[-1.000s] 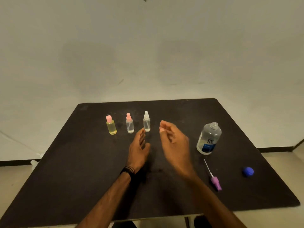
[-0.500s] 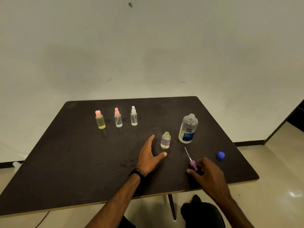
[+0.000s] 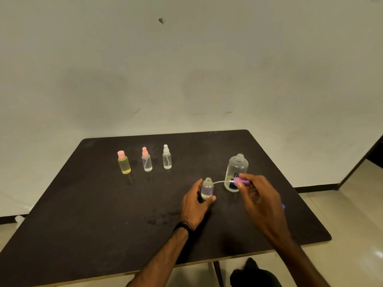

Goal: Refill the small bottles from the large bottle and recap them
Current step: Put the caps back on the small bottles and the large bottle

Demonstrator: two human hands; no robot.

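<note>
1. The left hand (image 3: 195, 205) rests on the dark, matte square table (image 3: 87, 214), and its thumb and fingers are curved around the small clear open bottle with purple tint (image 3: 207, 188). The thumb tip touches the bottle's base on the right side, and the fingers stand on its left side.
2. This small bottle is upright, with no cap on its threaded neck, near the middle of the table and just left of the large bottle.
3. The right hand (image 3: 259, 195) is above the table, and its thumb and fingers pinch the purple spray pump cap with a thin white tube (image 3: 240, 181). The tube points to the left, towards the neck of the small open bottle; its end is beside the neck.
4. The large clear plastic bottle with a blue label (image 3: 236, 172) stands upright and uncapped, partly behind the right hand.
5. Farther on the left side, three small bottles stand in a row, well apart from the hands: a yellow bottle with a pink cap (image 3: 124, 163), a clear spray bottle with a pink pump (image 3: 146, 160) and a clear spray bottle with a white pump (image 3: 166, 157).
6. A small piece of a blue object (image 3: 283, 206) shows at the right edge of the right hand; I cannot tell what it is.
7. A dark band (image 3: 184, 225) is around the left wrist.
</note>
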